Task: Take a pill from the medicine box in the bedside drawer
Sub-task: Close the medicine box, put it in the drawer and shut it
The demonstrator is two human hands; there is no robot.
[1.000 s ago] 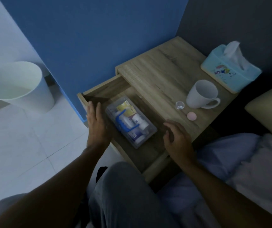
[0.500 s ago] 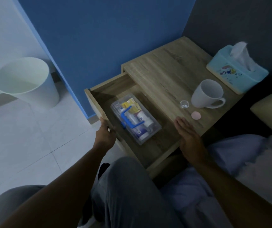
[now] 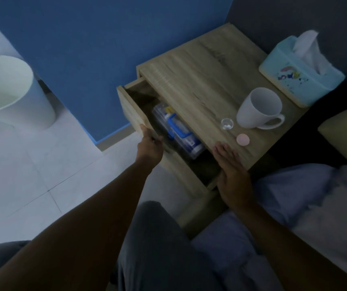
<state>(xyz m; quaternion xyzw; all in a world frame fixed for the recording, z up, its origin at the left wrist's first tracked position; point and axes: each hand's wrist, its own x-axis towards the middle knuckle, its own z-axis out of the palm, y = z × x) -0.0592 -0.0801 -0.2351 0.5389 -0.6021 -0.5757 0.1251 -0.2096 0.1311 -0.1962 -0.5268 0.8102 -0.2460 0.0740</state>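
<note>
The clear medicine box (image 3: 181, 133) with a blue handle lies in the wooden bedside drawer (image 3: 130, 110), half hidden under the tabletop. My left hand (image 3: 150, 143) grips the drawer's front panel, fingers curled over its top edge. My right hand (image 3: 231, 173) rests flat, fingers apart, on the near edge of the bedside table (image 3: 200, 80). A small clear cap (image 3: 227, 123) holding white pills and a pink round lid (image 3: 243, 139) sit on the tabletop just beyond my right hand.
A white mug (image 3: 258, 109) stands behind the cap, and a light-blue tissue box (image 3: 300, 78) sits at the table's back right. A white waste bin (image 3: 6, 91) is on the tiled floor at left. Bedding (image 3: 304, 196) and a pillow (image 3: 346, 133) lie to the right.
The drawer has slid partway in, covering half of the medicine box. My left hand went from hovering beside the box to gripping the drawer front. My right hand moved onto the table edge.
</note>
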